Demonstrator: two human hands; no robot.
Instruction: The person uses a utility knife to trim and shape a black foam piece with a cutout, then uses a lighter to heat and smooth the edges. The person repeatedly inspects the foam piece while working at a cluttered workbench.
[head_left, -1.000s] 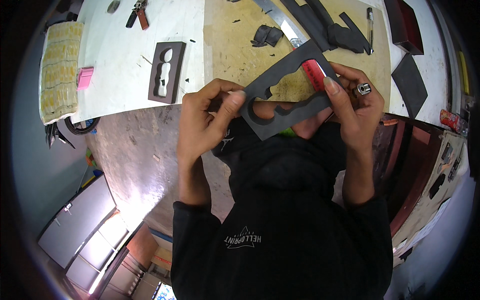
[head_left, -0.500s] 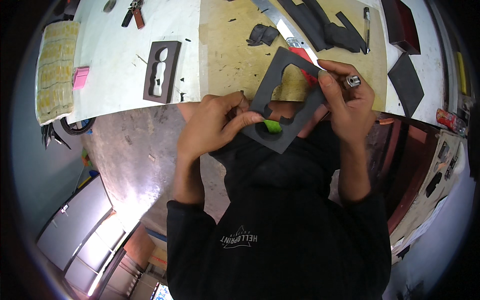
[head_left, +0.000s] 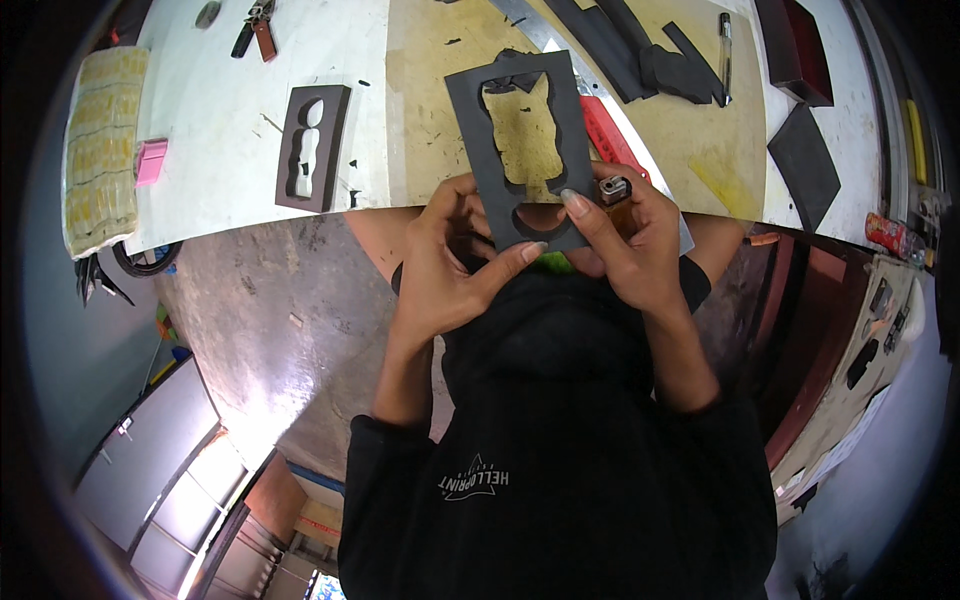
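Observation:
A black foam insert (head_left: 577,130) with a wavy-edged cutout and a round hole below it is held up over the table's near edge. My left hand (head_left: 450,260) grips its lower left, thumb across the bottom corner. My right hand (head_left: 640,245) pinches the lower right edge with the thumb in front. Tucked in the right fingers is what looks like a lighter (head_left: 614,186), its metal top showing. Behind the insert lie a steel ruler (head_left: 520,22) and a red-handled cutting tool (head_left: 610,140), partly hidden.
A second foam insert (head_left: 296,180) in a dark frame lies at left. Black foam strips (head_left: 610,50), a pen (head_left: 725,60), a dark red box (head_left: 797,55) and a black foam sheet (head_left: 805,165) are at right. Keys (head_left: 256,32), a pink piece (head_left: 151,162) and a yellowish wrapped bundle (head_left: 105,150) are far left.
The foam insert has turned more upright and shifted left and up. My right hand has moved down and left, from its upper right side to its lower right edge.

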